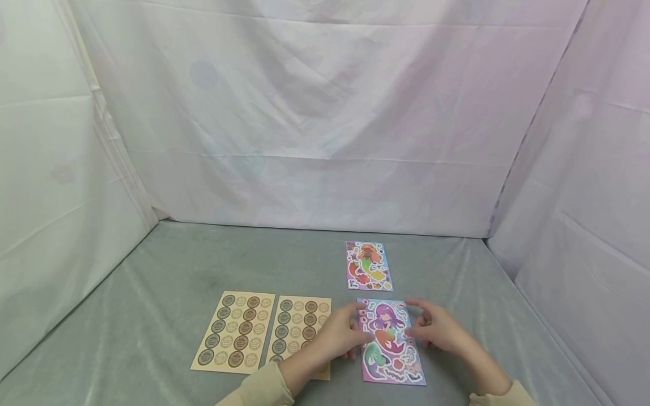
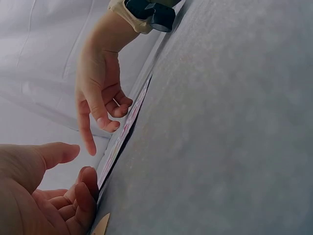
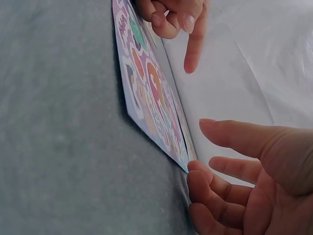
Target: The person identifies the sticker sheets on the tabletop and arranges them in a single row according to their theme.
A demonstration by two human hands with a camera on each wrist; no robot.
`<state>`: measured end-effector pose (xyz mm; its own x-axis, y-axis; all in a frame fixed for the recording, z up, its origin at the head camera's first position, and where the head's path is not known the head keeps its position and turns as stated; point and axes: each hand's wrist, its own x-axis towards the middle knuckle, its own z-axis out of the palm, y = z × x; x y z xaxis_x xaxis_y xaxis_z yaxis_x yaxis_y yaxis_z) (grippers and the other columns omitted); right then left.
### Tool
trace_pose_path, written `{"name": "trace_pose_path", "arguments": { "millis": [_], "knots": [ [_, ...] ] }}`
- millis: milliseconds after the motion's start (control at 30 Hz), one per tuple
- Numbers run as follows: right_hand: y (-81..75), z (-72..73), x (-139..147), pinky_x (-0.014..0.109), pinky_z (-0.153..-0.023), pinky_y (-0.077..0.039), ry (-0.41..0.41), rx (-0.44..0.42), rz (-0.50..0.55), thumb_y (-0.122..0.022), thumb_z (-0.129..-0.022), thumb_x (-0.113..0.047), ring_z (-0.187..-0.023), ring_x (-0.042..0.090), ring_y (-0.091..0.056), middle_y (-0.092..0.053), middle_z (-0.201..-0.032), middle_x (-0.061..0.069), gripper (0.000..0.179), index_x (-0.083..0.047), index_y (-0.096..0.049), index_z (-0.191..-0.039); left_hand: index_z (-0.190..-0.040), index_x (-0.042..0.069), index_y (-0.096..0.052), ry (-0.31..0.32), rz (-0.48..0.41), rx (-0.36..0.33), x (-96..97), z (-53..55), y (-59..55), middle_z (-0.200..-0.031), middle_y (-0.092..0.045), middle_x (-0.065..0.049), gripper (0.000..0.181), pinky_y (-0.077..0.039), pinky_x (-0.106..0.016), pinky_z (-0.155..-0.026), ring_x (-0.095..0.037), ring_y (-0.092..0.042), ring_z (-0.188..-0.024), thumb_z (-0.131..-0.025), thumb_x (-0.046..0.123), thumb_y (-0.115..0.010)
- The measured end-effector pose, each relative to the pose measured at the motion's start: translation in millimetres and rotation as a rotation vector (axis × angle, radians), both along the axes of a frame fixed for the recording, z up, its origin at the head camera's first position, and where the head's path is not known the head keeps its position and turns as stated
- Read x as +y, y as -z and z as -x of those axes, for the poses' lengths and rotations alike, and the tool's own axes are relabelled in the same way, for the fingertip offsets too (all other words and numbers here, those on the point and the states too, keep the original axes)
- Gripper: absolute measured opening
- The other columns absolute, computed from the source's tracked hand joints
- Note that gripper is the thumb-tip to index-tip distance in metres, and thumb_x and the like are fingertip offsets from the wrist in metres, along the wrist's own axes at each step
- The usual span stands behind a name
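Note:
A sticker sheet [image 1: 387,338] with a purple-haired mermaid lies on the grey cloth between the two hands. At its left edge is my left hand [image 1: 339,334], thumb over the sheet and apart from the loosely bent fingers. My right hand [image 1: 439,328] is at the right edge, its index finger stretched toward the top corner. In the right wrist view, the right fingertips [image 3: 198,183] are right at a corner of the sheet [image 3: 151,88], with the thumb raised away from them. The left wrist view shows a gap between the left thumb [image 2: 61,152] and fingers too.
Beyond the mermaid sheet lies a second sticker sheet [image 1: 369,266] in orange and green. To the left are two beige sheets of round labels, one farther out [image 1: 233,332] and one [image 1: 288,324] partly behind the left forearm. White curtains [image 1: 325,124] enclose the grey table [image 1: 152,316].

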<state>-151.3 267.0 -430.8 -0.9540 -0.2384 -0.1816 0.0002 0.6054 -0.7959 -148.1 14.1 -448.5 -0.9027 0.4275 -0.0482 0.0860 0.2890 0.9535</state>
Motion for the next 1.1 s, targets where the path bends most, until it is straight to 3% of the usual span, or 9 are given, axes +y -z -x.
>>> {"name": "trace_pose_path", "arguments": {
  "millis": [333, 533, 767, 1100],
  "knots": [
    [-2.8, 1.2, 2, 0.030, -0.051, -0.048, 0.002, 0.072, 0.031, -0.072, -0.083, -0.011, -0.061, 0.021, -0.056, -0.057, -0.076, 0.007, 0.063, 0.006, -0.044, -0.136, -0.139, 0.006, -0.047, -0.031, 0.036, 0.041, -1.6, 4.3, -8.6, -0.064, -0.058, 0.000, 0.065, -0.041, -0.025, -0.038, -0.016, -0.054, -0.043, -0.081, 0.016, -0.075],
    [-5.2, 3.5, -1, 0.031, -0.053, -0.049, 0.074, 0.100, 0.020, -0.072, -0.085, -0.016, -0.065, 0.021, -0.058, -0.060, -0.081, 0.006, 0.057, 0.004, -0.049, -0.133, -0.137, 0.006, -0.049, -0.042, 0.003, 0.048, -3.7, 7.0, -14.6, -0.069, -0.059, 0.000, 0.062, -0.045, -0.026, -0.042, -0.019, -0.057, -0.049, -0.082, 0.015, -0.074],
    [-6.0, 10.1, -6, 0.032, -0.058, -0.051, 0.187, 0.131, -0.023, -0.072, -0.085, -0.016, -0.070, 0.019, -0.059, -0.061, -0.087, 0.006, 0.048, 0.000, -0.057, -0.128, -0.133, 0.006, -0.054, -0.060, -0.020, 0.100, -3.6, 12.2, -14.7, -0.077, -0.059, 0.000, 0.056, -0.048, -0.026, -0.047, -0.014, -0.055, -0.056, -0.081, 0.016, -0.074],
    [-12.9, 17.6, -8, 0.032, -0.061, -0.049, 0.218, 0.241, -0.056, -0.068, -0.089, -0.017, -0.079, 0.018, -0.058, -0.062, -0.096, 0.007, 0.040, -0.001, -0.060, -0.124, -0.130, 0.007, -0.056, -0.084, 0.058, 0.149, -7.7, 21.7, -19.7, -0.094, -0.060, -0.002, 0.051, -0.049, -0.028, -0.054, -0.013, -0.055, -0.074, -0.084, 0.020, -0.073]
  ]
}}
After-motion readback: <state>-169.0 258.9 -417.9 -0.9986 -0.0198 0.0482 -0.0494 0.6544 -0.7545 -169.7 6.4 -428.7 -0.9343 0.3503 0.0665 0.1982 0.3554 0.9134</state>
